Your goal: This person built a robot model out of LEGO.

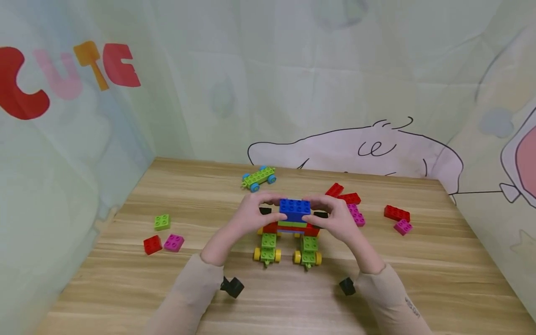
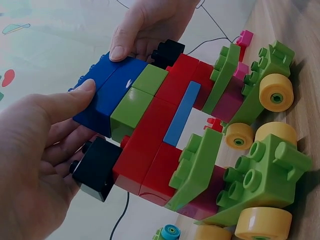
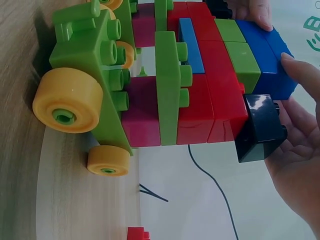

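Note:
Both hands hold the blue bricks (image 1: 295, 211) at the top of a brick figure standing on wheels. My left hand (image 1: 250, 213) grips their left end, thumb in front and fingers behind. At the right end, my right hand (image 1: 338, 217) does the same. Under the blue sit green bricks (image 2: 132, 111), then red bricks (image 2: 145, 145) with a blue strip (image 2: 182, 114) between them. Black bricks (image 3: 260, 127) stick out at both sides beneath the hands. Two legs have green plates, purple bricks (image 3: 141, 112) and green bases (image 1: 268, 253) on yellow wheels (image 3: 67, 100).
A green car base (image 1: 258, 177) with blue wheels stands at the back. Loose red bricks (image 1: 349, 198) and a magenta brick (image 1: 356, 215) lie right of the figure, with another red brick (image 1: 397, 213) farther right. Left lie green (image 1: 162, 222), red (image 1: 152, 244) and magenta (image 1: 173, 242) bricks.

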The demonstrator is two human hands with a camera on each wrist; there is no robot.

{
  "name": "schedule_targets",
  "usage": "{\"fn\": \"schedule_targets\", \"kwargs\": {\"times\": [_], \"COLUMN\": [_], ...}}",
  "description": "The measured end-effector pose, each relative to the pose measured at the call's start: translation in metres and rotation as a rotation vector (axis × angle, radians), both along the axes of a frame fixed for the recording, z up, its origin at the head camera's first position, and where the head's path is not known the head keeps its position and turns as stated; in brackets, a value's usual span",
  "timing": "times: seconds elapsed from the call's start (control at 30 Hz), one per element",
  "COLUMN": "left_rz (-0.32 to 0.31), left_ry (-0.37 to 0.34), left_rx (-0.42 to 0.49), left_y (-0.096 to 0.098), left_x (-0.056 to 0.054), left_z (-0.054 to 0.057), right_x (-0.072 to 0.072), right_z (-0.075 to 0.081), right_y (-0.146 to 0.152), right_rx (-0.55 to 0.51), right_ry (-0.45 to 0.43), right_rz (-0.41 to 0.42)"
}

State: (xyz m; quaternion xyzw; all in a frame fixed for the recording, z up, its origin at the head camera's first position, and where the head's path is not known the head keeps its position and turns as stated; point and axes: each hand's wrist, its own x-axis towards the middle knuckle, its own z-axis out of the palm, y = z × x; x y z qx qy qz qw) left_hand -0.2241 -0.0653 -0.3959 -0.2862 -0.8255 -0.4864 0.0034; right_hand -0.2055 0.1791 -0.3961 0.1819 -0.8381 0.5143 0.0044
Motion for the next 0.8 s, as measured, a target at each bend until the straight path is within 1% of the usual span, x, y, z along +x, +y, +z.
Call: {"fn": "schedule_targets", "kwargs": {"times": [0.13,0.23,0.43,0.53,0.8], "left_rz": [0.005,0.007,-0.025,-0.049,-0.069], "left_ry": [0.002,-0.01,-0.051,-0.051,-0.035], "left_rx": [-0.002,-0.003,0.002,-0.01,-0.029], "left_y": [0.0003,0.0006,-0.001,-0.0024,-0.003], "left_x": [0.0005,0.0003,-0.0024,-0.004,-0.0041], "left_z": [-0.0009,-0.0009,0.0023,0.0026,0.003], "right_x": [0.0012,0.0014,-0.0015,-0.0019,-0.0014], "right_z": [0.0003,0.0006,0.0005,0.0009,0.0016], "right_y": [-0.0003,-0.0002,0.0003,0.0008,0.0019], "right_rx": [0.004,0.005,0.021,0.026,0.038], "right_ry": [-0.015,-0.016,0.012,0.019,0.064], "right_rz": [-0.008,-0.008,0.026,0.045,0.071]}}
